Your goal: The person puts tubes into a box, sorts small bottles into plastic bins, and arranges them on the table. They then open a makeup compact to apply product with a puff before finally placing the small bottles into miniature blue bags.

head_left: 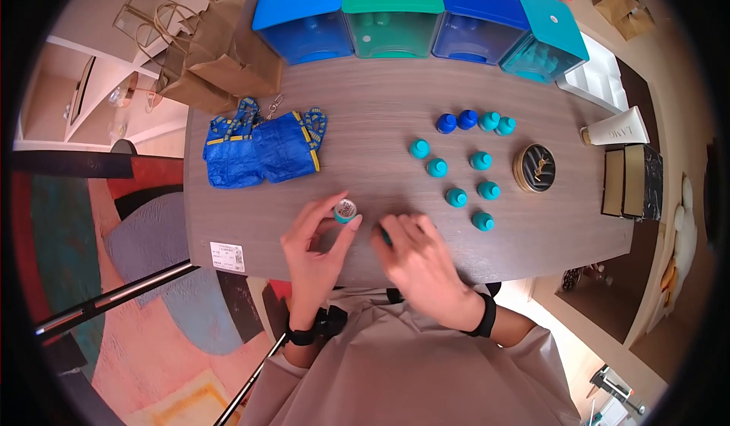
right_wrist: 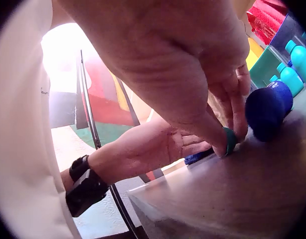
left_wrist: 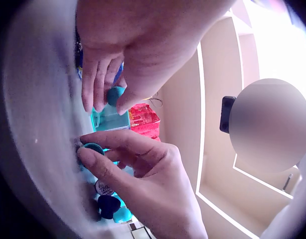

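Between thumb and fingers, my left hand [head_left: 312, 247] pinches a small teal bottle-shaped piece [head_left: 345, 210], its round, silver-patterned end facing up. In the left wrist view the side of that teal piece shows under my left thumb. Just to the right, my right hand [head_left: 422, 262] has its back turned up and its fingers bent toward the tabletop. A small dark teal round piece [right_wrist: 231, 141] is pinched at its fingertips, close over the table [right_wrist: 232, 184]. Its edge looks ring-like in the left wrist view; the fingers hide most of it.
Several teal bottles [head_left: 456, 197] and two dark blue bottles [head_left: 446, 123] stand on the right, beside a black compact [head_left: 534, 168]. Behind are a blue bag [head_left: 262, 152], paper bags [head_left: 236, 46] and coloured boxes [head_left: 391, 34]. A white tube [head_left: 620, 128] lies by the right edge.
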`<state>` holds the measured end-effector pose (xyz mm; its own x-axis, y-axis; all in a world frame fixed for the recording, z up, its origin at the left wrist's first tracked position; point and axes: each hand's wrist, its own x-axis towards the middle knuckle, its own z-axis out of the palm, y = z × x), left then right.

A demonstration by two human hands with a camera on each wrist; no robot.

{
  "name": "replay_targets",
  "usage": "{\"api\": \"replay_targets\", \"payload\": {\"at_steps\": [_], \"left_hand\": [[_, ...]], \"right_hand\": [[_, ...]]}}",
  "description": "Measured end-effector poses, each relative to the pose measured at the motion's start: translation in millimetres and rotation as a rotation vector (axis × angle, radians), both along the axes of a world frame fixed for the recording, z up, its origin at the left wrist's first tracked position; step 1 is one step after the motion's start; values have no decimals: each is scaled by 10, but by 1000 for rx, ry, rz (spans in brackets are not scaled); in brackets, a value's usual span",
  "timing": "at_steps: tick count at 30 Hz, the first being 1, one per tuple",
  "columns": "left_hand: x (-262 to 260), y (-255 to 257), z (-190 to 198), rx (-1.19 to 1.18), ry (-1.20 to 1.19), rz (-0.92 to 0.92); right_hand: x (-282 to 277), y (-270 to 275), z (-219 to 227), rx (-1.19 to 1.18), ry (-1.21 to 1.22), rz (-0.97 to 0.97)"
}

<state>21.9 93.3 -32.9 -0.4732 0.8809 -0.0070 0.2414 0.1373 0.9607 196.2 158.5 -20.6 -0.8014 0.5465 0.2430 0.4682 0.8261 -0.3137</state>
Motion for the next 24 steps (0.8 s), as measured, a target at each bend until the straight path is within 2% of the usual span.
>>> {"api": "replay_targets", "payload": {"at_steps": [4, 7, 9, 10, 12, 13, 15, 16, 17, 19, 24], "left_hand": [[-64, -15, 13, -9, 65, -3], [-101, -56, -1, 17, -2, 4], [-108, -76, 20, 20, -6, -78], [-87, -78, 41, 21, -6, -76], [4, -95, 89, -7, -138, -83], [50, -116, 93, -7, -138, -85], [159, -137, 95, 50, -165, -149], [228, -111, 117, 105, -181, -168], [259, -101, 113, 105, -184, -175], [316, -80, 109, 159, -57, -350], [517, 134, 224, 293, -13, -447]], "right_hand": [[-29, -131, 3, -64, 27, 138], [56, -165, 149, -141, 23, 244], [166, -175, 206, -367, 210, 240], [237, -169, 238, -366, 210, 242], [391, -147, 282, -642, 355, 156], [455, -122, 283, -642, 355, 155], [581, -51, 283, -670, 480, -56], [639, 4, 345, -701, 457, -150], [683, 21, 329, -698, 457, -157], [769, 38, 286, -891, 725, -329], [879, 44, 323, -1039, 833, -378]]}}
